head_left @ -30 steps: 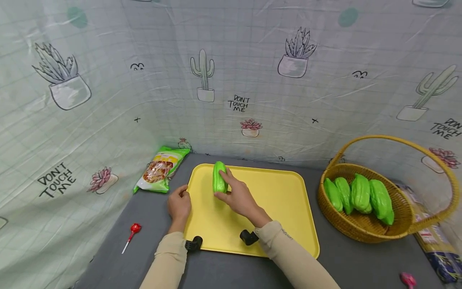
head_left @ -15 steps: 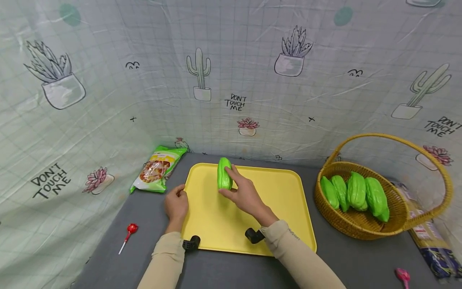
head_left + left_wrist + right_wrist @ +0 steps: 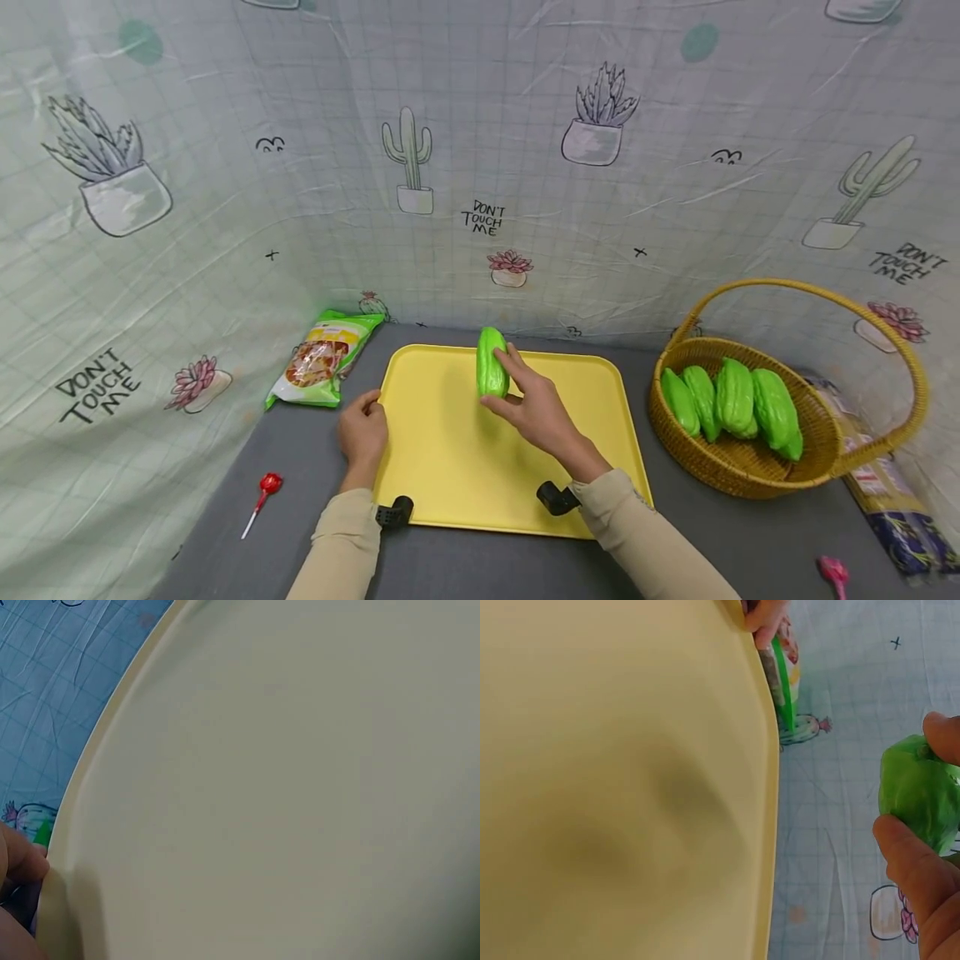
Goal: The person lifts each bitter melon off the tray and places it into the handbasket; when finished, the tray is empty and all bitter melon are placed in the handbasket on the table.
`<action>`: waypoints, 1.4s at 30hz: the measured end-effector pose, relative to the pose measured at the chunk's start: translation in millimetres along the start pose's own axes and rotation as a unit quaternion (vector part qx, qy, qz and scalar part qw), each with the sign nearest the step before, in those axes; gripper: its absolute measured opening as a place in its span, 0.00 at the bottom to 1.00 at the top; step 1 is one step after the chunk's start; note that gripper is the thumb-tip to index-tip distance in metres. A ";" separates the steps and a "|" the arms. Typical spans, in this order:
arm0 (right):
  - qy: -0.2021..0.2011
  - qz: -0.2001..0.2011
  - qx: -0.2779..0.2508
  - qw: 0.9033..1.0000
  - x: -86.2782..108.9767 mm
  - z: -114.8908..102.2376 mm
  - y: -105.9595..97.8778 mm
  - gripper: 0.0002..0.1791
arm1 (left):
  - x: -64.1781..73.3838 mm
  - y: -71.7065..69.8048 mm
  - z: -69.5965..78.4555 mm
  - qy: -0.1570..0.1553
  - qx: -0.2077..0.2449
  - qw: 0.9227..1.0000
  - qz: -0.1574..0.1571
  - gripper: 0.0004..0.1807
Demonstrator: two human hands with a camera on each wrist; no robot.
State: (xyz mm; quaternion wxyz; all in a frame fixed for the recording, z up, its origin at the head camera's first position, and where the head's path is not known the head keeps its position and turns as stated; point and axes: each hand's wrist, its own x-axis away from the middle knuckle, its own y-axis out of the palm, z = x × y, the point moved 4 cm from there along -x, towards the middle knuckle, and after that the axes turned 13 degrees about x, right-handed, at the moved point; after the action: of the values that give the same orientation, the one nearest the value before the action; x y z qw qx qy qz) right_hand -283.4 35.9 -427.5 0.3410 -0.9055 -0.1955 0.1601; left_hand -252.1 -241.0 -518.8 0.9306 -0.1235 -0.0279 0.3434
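My right hand (image 3: pixel 542 410) holds a glossy, ribbed green vegetable (image 3: pixel 491 365) upright above the yellow tray (image 3: pixel 442 467), thumb and fingers on its right side. Up close in the right wrist view, the vegetable's lobed end (image 3: pixel 913 796) shows between thumb and finger. The left hand (image 3: pixel 363 432) grips the tray's left rim with curled fingers; part of its grip is hidden. In the left wrist view a fingertip touches the tray's rim (image 3: pixel 84 761). Several more green vegetables (image 3: pixel 735 396) lie in a wicker basket (image 3: pixel 738 483) to the right.
A green snack bag (image 3: pixel 322 362) lies behind the left hand. A red lollipop (image 3: pixel 268 485) is at the left, a pink one (image 3: pixel 832 570) at the front right. Beside the basket lies a long plastic package (image 3: pixel 892 500). A patterned curtain (image 3: pixel 480 150) stands behind the table (image 3: pixel 465 567).
The right hand has carried the green vegetable to the right over the tray. The left hand stays at the tray's left rim. The head view has shifted slightly.
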 end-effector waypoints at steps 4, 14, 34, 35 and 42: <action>0.000 0.012 -0.010 1.000 5.0 3.7 -9.5 0.45 | 0.1 2.0 0.4 0.000 0.002 1.000 0.001 0.19; -0.001 0.053 -0.004 0.999 24.8 26.7 -41.1 0.46 | 0.8 1.0 -2.4 -0.003 0.002 1.000 -0.005 0.19; 0.045 0.082 0.045 0.995 58.9 62.0 -96.0 0.45 | 0.9 -0.3 -2.7 -0.002 0.010 1.000 -0.013 0.20; 0.053 0.085 0.054 0.994 61.9 65.6 -99.8 0.45 | 0.6 -0.3 -2.5 -0.001 0.011 1.000 -0.014 0.20; 0.082 0.099 0.117 0.985 84.2 85.0 -123.7 0.44 | -1.3 -0.4 -1.7 0.002 0.003 1.000 -0.012 0.20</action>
State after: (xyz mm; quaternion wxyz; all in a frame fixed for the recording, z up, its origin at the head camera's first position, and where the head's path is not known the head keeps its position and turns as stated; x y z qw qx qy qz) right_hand -276.1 207.6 -417.4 0.4415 -0.8845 -0.0561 0.1399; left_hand -252.7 -242.5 -520.4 0.9353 -0.1208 -0.0260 0.3317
